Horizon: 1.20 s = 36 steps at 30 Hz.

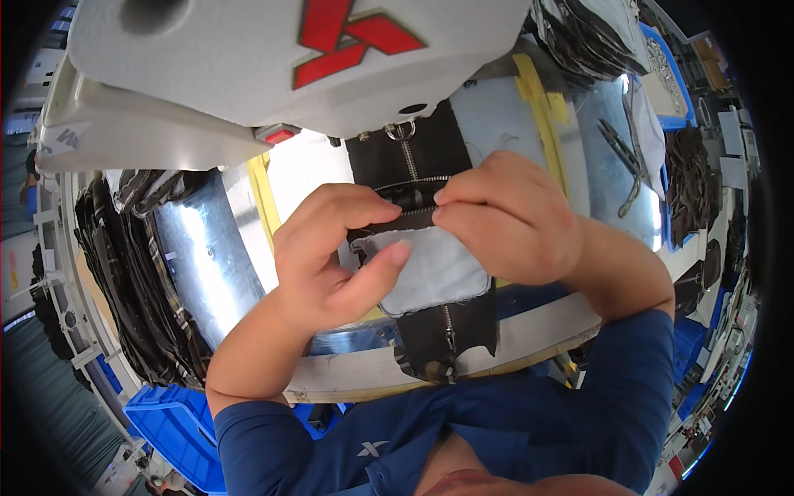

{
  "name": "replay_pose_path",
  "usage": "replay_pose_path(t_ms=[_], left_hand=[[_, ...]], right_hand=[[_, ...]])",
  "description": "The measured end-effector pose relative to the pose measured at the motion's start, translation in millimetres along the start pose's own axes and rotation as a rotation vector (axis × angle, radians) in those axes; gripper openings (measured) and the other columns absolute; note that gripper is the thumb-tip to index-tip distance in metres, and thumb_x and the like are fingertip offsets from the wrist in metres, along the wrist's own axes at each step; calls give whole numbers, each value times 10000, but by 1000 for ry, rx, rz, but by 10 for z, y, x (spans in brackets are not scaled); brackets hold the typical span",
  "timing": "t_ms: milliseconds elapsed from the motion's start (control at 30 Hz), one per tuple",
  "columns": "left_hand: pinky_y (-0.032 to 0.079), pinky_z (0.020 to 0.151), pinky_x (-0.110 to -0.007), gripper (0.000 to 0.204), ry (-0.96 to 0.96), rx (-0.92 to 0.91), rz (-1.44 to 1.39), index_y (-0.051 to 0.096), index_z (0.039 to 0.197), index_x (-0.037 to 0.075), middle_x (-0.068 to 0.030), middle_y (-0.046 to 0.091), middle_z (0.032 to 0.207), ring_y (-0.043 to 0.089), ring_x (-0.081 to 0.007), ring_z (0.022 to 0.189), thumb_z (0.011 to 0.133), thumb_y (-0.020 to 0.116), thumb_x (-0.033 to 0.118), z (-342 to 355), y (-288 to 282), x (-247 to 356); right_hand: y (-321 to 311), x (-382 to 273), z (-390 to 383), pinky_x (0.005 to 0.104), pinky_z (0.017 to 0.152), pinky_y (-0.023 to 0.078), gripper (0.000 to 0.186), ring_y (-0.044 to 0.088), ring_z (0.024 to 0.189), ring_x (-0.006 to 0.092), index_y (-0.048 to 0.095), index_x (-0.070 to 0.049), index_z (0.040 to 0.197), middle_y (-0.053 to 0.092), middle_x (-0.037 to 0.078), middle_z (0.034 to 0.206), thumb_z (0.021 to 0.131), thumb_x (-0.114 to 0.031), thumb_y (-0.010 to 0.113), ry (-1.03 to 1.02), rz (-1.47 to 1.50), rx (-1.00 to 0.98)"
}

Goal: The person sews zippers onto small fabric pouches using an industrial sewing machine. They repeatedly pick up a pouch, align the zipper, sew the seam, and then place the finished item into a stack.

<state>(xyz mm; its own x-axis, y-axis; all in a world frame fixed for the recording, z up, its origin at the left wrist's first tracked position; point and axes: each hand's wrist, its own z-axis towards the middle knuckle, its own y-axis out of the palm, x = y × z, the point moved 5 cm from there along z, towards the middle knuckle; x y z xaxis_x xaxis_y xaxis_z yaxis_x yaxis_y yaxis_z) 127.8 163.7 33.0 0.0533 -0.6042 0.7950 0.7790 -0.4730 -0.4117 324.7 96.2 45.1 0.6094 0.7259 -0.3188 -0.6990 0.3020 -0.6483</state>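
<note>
A black fabric piece (451, 147) with metal-toothed zippers and a metal D-ring (400, 131) lies on the worktable below a white machine head. Stitched across its middle is a pale pocket lining (434, 273) with frayed edges. My right hand (511, 219) pinches the edge of the crosswise zipper (420, 210) between thumb and fingers. From the left, my left hand (327, 252) presses curled fingers on the same zipper edge, its thumb apart over the lining. The zipper gapes between the hands. A lower zipper (449, 324) hangs toward the table's near edge.
The white machine head (248, 74) overhangs the far side. Stacks of dark fabric pieces (132, 281) stand at left; more dark fabric (583, 37) lies far right. Black-jawed pliers (622, 153) rest at right, near a blue-rimmed tray (662, 74). A blue bin (178, 430) sits lower left.
</note>
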Motion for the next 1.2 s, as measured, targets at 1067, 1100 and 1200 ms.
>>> replay_pose_path(t_ms=[1067,1100,1200], left_hand=[[550,814,-321,182,-69,161,-15,707,995,-38,-152,740,983,698,-230,897,852,810,-82,-122,-175,-169],[551,821,-328,187,-37,177,-34,695,996,-34,-163,739,991,700,-240,909,852,801,-89,-134,-196,-159],[563,879,-348,193,-21,185,-112,633,1042,-16,-201,714,1086,698,-257,984,916,779,-28,-221,-228,-203]], right_hand=[[-210,170,66,335,737,575,371,708,856,236,705,-12,1081,679,143,1033,741,25,849,191,288,102],[-242,139,66,343,760,591,422,722,880,248,692,-5,1123,675,167,1089,733,25,849,138,336,115],[-232,81,28,354,804,623,513,746,926,270,655,7,1229,661,207,1203,741,26,812,79,544,147]])
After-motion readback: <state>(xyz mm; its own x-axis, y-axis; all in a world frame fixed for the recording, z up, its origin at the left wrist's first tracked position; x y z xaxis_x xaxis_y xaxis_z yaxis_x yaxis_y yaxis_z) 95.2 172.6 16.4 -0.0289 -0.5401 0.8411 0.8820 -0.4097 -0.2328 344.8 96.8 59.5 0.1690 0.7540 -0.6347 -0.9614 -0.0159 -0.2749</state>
